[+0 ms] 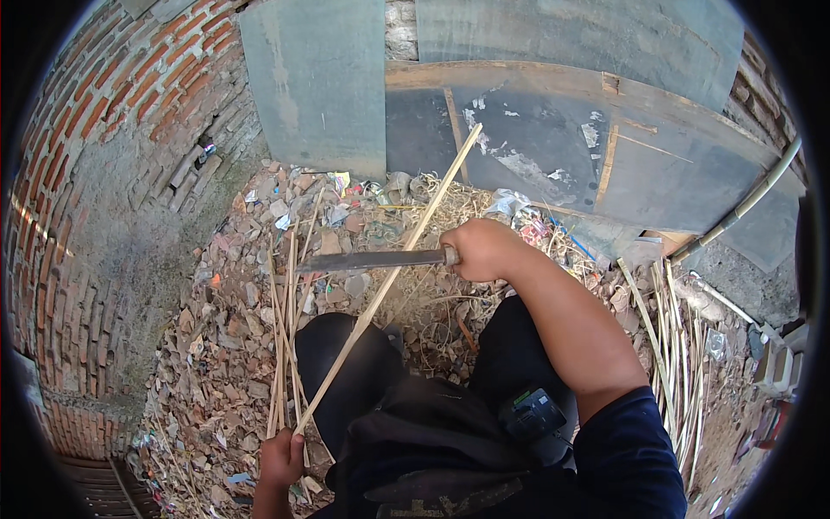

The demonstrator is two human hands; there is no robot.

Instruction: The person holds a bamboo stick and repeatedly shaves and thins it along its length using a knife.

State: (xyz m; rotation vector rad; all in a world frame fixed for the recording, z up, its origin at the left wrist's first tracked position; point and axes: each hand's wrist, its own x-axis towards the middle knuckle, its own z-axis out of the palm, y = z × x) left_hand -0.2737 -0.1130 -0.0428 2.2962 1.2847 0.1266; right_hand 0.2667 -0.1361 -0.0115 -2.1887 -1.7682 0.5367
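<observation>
My right hand (486, 250) is closed round the handle of a machete (372, 260), whose long dark blade points left. The blade lies across a long pale bamboo strip (413, 235) near its middle; whether its edge touches the strip I cannot tell. The strip slants from lower left up to the far right, over my left knee. Low on the left, my left hand (282, 458) is closed at the strip's near end. Several thin bamboo strips (281, 337) lie just beyond that hand, left of my knee.
More bamboo strips (670, 346) lie in a pile at the right. Curly shavings (458, 203) and rubble (216, 346) cover the ground between my legs and around. A brick wall (95, 216) rises at the left, grey panels (313, 95) stand ahead. A black device (530, 415) rests by my right thigh.
</observation>
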